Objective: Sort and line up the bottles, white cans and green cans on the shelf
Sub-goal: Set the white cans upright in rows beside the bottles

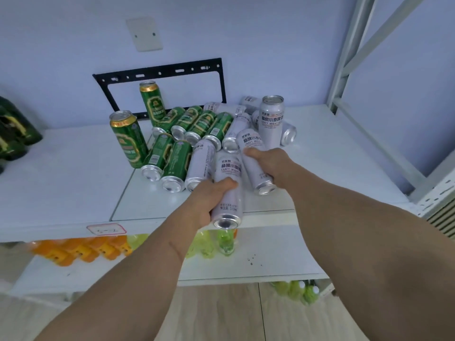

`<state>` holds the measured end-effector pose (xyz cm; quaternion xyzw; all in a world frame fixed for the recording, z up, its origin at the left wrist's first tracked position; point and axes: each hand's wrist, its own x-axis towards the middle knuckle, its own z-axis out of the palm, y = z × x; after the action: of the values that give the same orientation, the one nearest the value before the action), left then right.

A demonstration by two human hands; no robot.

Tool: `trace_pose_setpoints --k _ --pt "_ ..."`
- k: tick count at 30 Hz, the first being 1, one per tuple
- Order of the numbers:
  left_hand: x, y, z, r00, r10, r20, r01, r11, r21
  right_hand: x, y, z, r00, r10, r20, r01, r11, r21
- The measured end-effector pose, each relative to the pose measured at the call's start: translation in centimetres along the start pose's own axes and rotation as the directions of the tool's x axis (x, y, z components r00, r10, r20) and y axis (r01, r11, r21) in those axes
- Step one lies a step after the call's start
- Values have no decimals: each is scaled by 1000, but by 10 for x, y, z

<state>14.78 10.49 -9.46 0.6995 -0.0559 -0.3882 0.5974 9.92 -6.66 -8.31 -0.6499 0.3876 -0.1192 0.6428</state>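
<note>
Mid-frame on the white shelf: left hand wrapped round one lying white can, right hand gripping another white can, beside toppled green cans.

A pale bluish-white wall stood behind the white shelving, evenly lit with no hard shadows. A blank white cover plate with two screws was fixed high on it, and below that a black metal mounting bracket formed an open rectangle against the wall. At the right rose a light grey metal upright with a diagonal brace. A small red-bordered label was stuck on the shelf's front edge. Below, the floor was light wood-look planking.
</note>
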Motion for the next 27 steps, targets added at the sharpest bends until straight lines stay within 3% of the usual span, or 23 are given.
trace_pose_setpoints --k 5,13,27 --pt "-31 -5 -32 996 36 81 -21 985 -173 -27 -17 22 993 -115 -5 115 993 -15" --pt "-82 -28 -120 983 150 106 -131 977 -168 -93 -29 102 971 -232 63 223 966 128" --pt "-147 -66 -351 967 217 -131 -238 956 -171 -153 -24 345 951 -252 179 242 967 79"
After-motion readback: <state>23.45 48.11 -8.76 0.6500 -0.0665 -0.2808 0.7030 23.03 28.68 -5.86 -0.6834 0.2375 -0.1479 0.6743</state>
